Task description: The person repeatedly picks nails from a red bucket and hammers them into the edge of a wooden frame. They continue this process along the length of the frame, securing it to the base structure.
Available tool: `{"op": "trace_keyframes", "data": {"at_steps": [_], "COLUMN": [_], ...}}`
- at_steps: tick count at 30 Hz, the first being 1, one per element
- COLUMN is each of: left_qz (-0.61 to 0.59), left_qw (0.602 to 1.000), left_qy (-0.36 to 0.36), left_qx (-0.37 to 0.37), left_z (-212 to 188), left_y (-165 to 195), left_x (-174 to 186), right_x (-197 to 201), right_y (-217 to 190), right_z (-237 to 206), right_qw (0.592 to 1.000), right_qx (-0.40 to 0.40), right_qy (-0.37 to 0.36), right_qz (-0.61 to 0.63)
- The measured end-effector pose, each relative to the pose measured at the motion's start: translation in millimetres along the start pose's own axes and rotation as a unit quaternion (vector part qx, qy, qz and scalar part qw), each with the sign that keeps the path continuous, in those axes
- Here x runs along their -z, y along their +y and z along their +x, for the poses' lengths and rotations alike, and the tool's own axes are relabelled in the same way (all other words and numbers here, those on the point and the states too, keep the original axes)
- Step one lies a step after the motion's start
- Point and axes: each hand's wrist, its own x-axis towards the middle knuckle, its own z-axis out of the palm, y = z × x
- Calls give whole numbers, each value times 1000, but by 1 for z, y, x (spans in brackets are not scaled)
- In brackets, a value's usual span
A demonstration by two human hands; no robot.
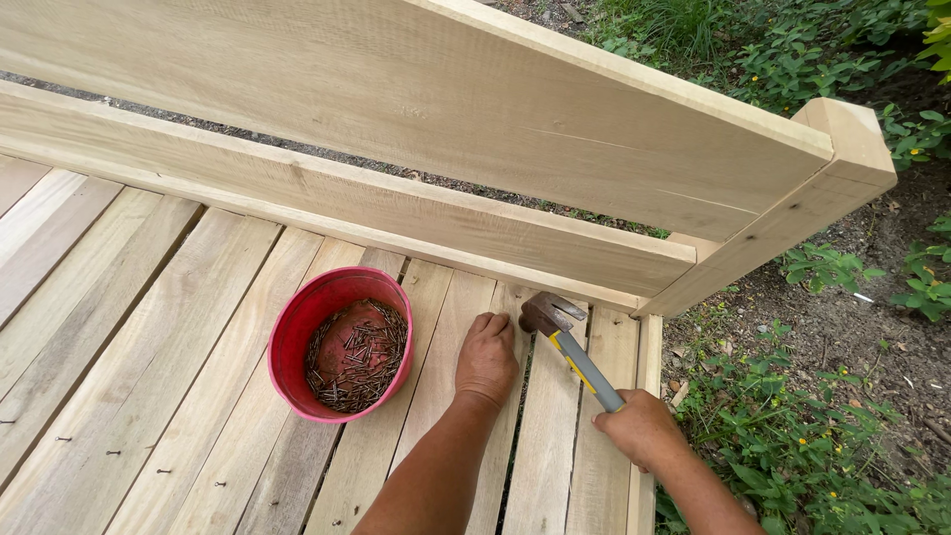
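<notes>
Two hands are seen on pale slats: the right hand (642, 428) clenched around a hammer (570, 345), the left hand (486, 358) pressed down at its nine o'clock, beside a red nail bowl (297, 337).

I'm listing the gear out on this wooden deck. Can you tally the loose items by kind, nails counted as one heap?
Hammer, held in the right hand: 1
Red bowl: 1
Heap of nails in the bowl: 1
Total: 3
The left hand rests on the deck boards beside the hammer head.
</notes>
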Motion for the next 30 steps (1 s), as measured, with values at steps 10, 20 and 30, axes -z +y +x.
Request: {"op": "trace_keyframes", "data": {"at_steps": [10,20,30], "left_qz": [-26,5,14], "left_qw": [1000,1000,1000], "left_qy": [7,7,-1], "left_qx": [5,-2,6], "left_z": [-3,-2,-1], "left_y": [-1,-1,1], "left_x": [-2,-7,0], "right_x": [3,-7,9], "right_y": [-4,-22,-9], "right_z": [6,9,4], "right_qw": [998,999,991], "right_qx": [-3,-1,78], "right_qy": [-36,-19,76], "right_qz": [51,44,81]}}
